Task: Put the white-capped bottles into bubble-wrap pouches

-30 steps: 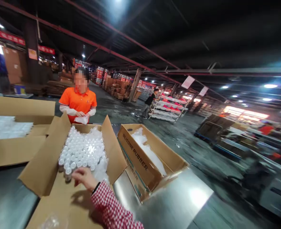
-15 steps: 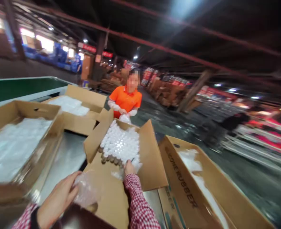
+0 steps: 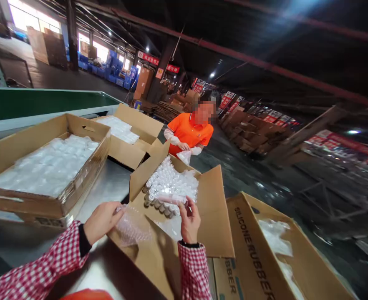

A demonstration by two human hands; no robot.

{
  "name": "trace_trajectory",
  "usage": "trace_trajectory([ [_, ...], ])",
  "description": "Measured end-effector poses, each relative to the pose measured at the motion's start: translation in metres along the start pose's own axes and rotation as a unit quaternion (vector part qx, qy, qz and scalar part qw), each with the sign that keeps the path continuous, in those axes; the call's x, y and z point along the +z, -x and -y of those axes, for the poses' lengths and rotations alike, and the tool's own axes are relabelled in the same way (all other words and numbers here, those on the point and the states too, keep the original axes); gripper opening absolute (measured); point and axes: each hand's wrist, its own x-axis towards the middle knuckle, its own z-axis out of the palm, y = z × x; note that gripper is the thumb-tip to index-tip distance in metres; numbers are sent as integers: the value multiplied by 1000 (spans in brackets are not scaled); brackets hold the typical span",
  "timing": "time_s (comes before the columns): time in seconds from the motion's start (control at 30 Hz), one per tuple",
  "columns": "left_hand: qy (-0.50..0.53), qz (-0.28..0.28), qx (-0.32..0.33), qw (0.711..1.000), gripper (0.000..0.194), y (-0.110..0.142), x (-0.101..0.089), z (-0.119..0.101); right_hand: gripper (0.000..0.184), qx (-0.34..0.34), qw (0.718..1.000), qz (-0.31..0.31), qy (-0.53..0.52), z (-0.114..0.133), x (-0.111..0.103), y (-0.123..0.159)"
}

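Observation:
My left hand (image 3: 101, 221) is closed on a crumpled clear bubble-wrap bag (image 3: 130, 227) held over the near flap of an open cardboard box (image 3: 213, 216). My right hand (image 3: 188, 221) pinches a small clear tube-like bottle (image 3: 171, 198), held sideways just above the rows of white-capped bottles (image 3: 168, 183) that fill the box. Both sleeves are red-and-white check.
A person in an orange shirt (image 3: 188, 131) stands behind the box holding a clear bag. A box marked SILICONE RUBBER (image 3: 253, 254) sits to the right. Two more boxes of plastic-wrapped goods (image 3: 43, 166) lie left on a metal table (image 3: 105, 191), beside a green conveyor (image 3: 40, 102).
The view swung left. My left hand came into view with the bubble-wrap bag. My right hand lifted a bottle out of the box and holds it up.

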Motion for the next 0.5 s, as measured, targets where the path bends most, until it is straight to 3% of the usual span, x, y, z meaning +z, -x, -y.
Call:
trace_trajectory([
  [0.13, 18, 21, 14, 1000, 36, -19, 1, -15, 39, -181, 969, 53, -162, 82, -23, 30],
  [0.23, 36, 31, 27, 998, 36, -25, 1, -24, 40, -294, 937, 144, -123, 115, -28, 49],
  [0.4, 93, 41, 51, 994, 41, -20, 7, -32, 46, -327, 909, 258, -9, 108, -10, 65],
  [0.5, 124, 41, 66, 989, 43, -18, 13, -32, 32, -317, 896, 308, 49, 97, 3, 70],
])
